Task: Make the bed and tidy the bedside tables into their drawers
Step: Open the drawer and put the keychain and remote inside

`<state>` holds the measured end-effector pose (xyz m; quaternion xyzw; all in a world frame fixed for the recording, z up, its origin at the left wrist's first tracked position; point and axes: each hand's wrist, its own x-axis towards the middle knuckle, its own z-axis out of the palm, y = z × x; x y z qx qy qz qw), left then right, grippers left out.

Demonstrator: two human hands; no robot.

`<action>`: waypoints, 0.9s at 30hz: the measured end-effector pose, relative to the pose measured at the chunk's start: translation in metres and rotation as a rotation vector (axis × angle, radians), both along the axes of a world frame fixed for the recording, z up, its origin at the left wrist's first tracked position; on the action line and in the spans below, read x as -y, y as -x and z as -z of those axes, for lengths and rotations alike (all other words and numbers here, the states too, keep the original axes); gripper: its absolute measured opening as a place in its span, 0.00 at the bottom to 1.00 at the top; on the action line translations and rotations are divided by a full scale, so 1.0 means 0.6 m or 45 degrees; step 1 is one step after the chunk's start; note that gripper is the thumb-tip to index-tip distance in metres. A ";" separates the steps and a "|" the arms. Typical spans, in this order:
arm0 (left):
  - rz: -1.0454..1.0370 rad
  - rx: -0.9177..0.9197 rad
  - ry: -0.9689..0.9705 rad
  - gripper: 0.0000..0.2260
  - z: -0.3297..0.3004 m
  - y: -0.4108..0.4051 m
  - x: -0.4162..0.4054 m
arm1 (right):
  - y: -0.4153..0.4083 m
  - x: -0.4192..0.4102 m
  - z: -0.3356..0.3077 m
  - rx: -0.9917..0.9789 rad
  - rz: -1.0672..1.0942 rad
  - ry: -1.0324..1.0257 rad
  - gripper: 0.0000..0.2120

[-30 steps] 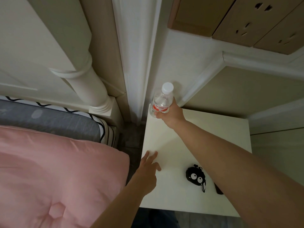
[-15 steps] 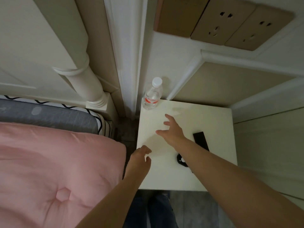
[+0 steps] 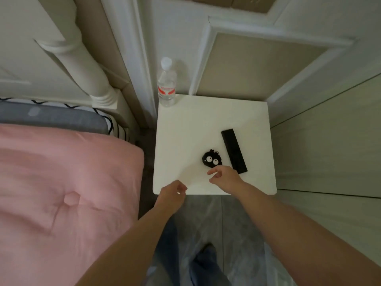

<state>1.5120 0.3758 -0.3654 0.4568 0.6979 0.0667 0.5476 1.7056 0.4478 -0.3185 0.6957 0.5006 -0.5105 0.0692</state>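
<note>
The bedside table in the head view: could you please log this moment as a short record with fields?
surface: white bedside table, beside the bed
far left corner: water bottle, upright, capped
near right area: black remote, lying flat; round black googly-eyed item just left of it, apart from it
left hand: over the table's near edge, fingers loosely curled, holding nothing
right hand: just in front of the round black item, holding nothing; contact cannot be told
bed: pink quilt spread over it
drawer: not visible
</note>
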 end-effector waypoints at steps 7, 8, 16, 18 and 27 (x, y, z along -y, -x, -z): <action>0.106 -0.176 0.073 0.07 0.001 -0.053 0.108 | -0.073 0.114 0.017 0.001 -0.171 -0.040 0.09; 0.154 -0.194 0.098 0.08 0.001 -0.063 0.120 | -0.081 0.130 0.020 -0.003 -0.204 -0.050 0.09; 0.320 -0.193 0.042 0.21 0.074 -0.147 0.154 | -0.117 0.206 0.113 0.014 -0.422 0.012 0.14; 0.403 -0.220 -0.038 0.24 0.111 -0.147 0.146 | -0.112 0.202 0.161 0.014 -0.417 -0.025 0.19; 0.666 -0.460 -0.438 0.31 0.219 -0.107 0.116 | -0.085 0.185 0.311 0.113 -0.358 -0.208 0.34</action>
